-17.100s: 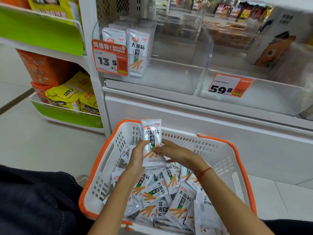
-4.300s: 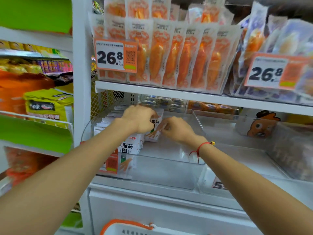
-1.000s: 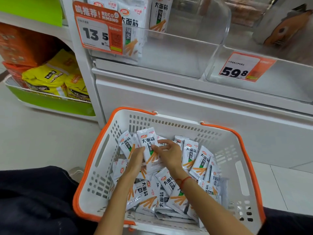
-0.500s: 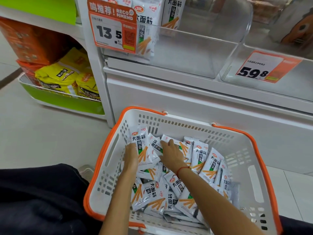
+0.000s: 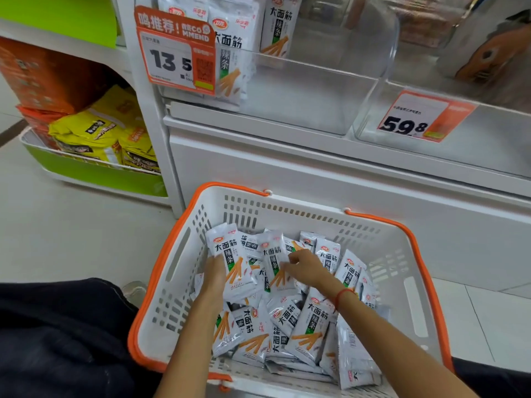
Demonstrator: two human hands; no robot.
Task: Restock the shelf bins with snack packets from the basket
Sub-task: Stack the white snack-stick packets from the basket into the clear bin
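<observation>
**Both hands in the basket among the snack packets**

At the far left of the frame, yellow bags (image 5: pixel 103 133) sat in a green-fronted tray (image 5: pixel 94 173) beneath orange boxes (image 5: pixel 43 76). Right of them, at upper centre, an orange price tag reading 13.5 (image 5: pixel 175 51) hung on the front of a clear shelf bin (image 5: pixel 301 93); a few white packets stood upright at the bin's left end (image 5: pixel 230 53). A second clear bin (image 5: pixel 459 133) at the upper right carried a 59.8 tag (image 5: pixel 422 116).

In the lower centre, the white basket with an orange rim (image 5: pixel 161 271) held a loose heap of white snack packets (image 5: pixel 290 323). The left hand (image 5: pixel 214 272) gripped one packet (image 5: pixel 232 262) by its left edge, fingers hidden behind it, holding it upright near the basket's left wall. Just right of it, the right hand (image 5: pixel 304 268), with a red string on the wrist, pinched the edge of a second packet (image 5: pixel 273 262) between thumb and curled fingers. The two held packets stood side by side above the heap.
</observation>
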